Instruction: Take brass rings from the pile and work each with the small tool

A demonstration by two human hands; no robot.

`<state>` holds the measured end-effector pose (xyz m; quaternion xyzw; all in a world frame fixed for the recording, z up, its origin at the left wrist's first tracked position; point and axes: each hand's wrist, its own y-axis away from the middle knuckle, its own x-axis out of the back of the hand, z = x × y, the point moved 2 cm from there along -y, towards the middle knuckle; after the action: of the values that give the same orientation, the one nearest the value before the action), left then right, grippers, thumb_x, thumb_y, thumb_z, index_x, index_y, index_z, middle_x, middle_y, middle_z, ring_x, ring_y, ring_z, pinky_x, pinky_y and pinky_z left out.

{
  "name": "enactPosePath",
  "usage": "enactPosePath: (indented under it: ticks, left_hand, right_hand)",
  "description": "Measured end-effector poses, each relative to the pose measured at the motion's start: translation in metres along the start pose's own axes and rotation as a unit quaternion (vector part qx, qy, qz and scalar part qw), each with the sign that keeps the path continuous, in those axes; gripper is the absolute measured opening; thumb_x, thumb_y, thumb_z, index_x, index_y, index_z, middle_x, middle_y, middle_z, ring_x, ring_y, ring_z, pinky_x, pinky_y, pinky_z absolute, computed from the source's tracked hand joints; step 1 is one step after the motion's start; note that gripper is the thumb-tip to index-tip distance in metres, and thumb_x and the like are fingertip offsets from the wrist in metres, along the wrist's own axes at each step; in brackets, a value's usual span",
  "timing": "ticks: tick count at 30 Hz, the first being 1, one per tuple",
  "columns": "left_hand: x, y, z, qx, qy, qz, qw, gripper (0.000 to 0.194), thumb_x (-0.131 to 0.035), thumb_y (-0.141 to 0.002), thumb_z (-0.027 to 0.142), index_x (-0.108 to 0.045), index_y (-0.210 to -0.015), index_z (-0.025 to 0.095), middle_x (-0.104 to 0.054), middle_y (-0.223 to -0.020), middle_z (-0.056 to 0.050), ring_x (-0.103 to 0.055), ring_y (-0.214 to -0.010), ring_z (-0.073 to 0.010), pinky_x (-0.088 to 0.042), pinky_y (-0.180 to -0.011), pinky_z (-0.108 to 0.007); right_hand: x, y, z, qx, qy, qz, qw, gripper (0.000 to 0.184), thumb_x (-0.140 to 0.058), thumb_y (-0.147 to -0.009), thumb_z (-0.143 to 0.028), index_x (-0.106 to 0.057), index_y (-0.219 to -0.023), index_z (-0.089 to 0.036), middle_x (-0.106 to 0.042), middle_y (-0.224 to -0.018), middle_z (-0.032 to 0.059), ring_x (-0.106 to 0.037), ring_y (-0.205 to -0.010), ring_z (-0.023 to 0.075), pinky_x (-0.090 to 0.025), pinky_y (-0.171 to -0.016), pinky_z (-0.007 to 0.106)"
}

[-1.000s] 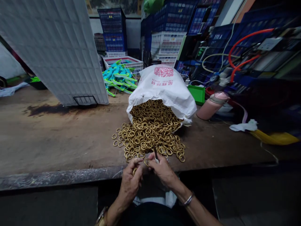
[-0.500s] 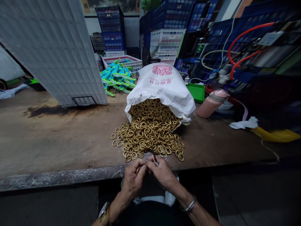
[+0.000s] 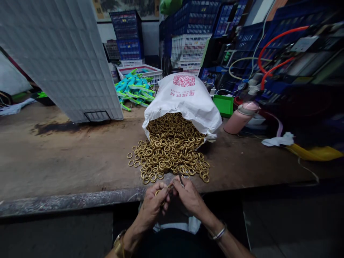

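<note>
Just off the table's front edge, my left hand (image 3: 152,203) is closed on a brass-coloured ring (image 3: 157,192), pinched between thumb and fingers; a bit of another ring seems to show at the fingertips. My right hand (image 3: 190,197) is closed around a thin, dark-tipped tool (image 3: 181,180), perhaps a small knife, its tip pointing up and away. The right thumb and forefinger are beside the left fingertips. Beyond both hands spreads a heap of loose brass-coloured rings (image 3: 172,157), spilling from the mouth of a white woven sack (image 3: 182,98) with red print, lying on its side.
The wooden table (image 3: 80,161) has a worn front edge. A grey-white ribbed panel (image 3: 77,71) stands at left. Behind are turquoise and green plastic pieces (image 3: 134,87) and stacked crates (image 3: 190,46). A pink bottle (image 3: 240,118), green tray (image 3: 224,105) and red hoses (image 3: 264,53) are at right.
My right hand has shifted slightly right, opening a small gap from the left hand. The left fingers have spread a little around the ring, and the tool has moved right.
</note>
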<state>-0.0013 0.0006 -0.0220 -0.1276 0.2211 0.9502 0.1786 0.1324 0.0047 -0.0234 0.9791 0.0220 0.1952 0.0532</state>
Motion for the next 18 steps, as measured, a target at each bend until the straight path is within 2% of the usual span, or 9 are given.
enactPosePath:
  ticks: [3,6,8,14,18]
  left_hand:
    - [-0.002,0.002,0.003,0.0,-0.024,0.023,0.999,0.032,-0.057,-0.071,0.048,-0.044,-0.07,0.018,-0.048,-0.054,0.006,-0.039,-0.037,-0.0033,-0.027,-0.035,-0.013]
    - [-0.004,0.004,0.006,-0.013,-0.04,0.026,0.999,0.032,-0.056,-0.071,0.047,-0.044,-0.069,0.018,-0.047,-0.052,0.006,-0.039,-0.037,-0.0033,-0.028,-0.036,-0.013]
    - [-0.005,0.004,0.007,-0.015,-0.051,0.031,0.998,0.031,-0.056,-0.071,0.045,-0.044,-0.068,0.017,-0.046,-0.051,0.006,-0.039,-0.038,-0.0033,-0.029,-0.037,-0.014]
    - [-0.006,0.008,0.008,-0.037,-0.068,0.035,0.996,0.032,-0.057,-0.069,0.047,-0.043,-0.066,0.017,-0.047,-0.052,0.006,-0.039,-0.038,-0.0037,-0.029,-0.035,-0.014]
    - [-0.006,0.017,0.005,-0.021,-0.05,0.006,0.998,0.03,-0.056,-0.072,0.045,-0.046,-0.07,0.017,-0.048,-0.053,0.005,-0.04,-0.038,-0.0034,-0.03,-0.035,-0.013]
  right_hand:
    - [0.002,0.005,0.003,0.052,0.138,0.007,0.989,0.013,-0.039,-0.076,-0.02,-0.051,-0.071,-0.02,-0.052,-0.06,-0.0021,-0.047,-0.057,0.0113,-0.033,-0.057,0.022]
    - [0.0,0.012,0.004,0.065,0.231,-0.033,0.97,0.026,-0.039,-0.065,-0.006,-0.052,-0.081,-0.021,-0.058,-0.066,-0.0013,-0.052,-0.062,0.0124,-0.031,-0.058,0.021]
    - [-0.002,0.015,0.002,0.057,0.265,-0.053,0.961,0.032,-0.038,-0.06,-0.003,-0.052,-0.084,-0.021,-0.06,-0.068,-0.0008,-0.055,-0.064,0.0132,-0.031,-0.058,0.021]
    - [-0.003,0.016,-0.001,0.046,0.346,-0.064,0.935,0.033,-0.037,-0.06,-0.003,-0.05,-0.086,-0.019,-0.061,-0.07,0.0015,-0.056,-0.065,0.0152,-0.028,-0.055,0.022]
    - [0.003,0.013,0.007,0.017,0.401,-0.026,0.915,0.03,-0.038,-0.064,-0.004,-0.05,-0.087,-0.018,-0.061,-0.067,0.0033,-0.055,-0.06,0.0166,-0.023,-0.051,0.025]
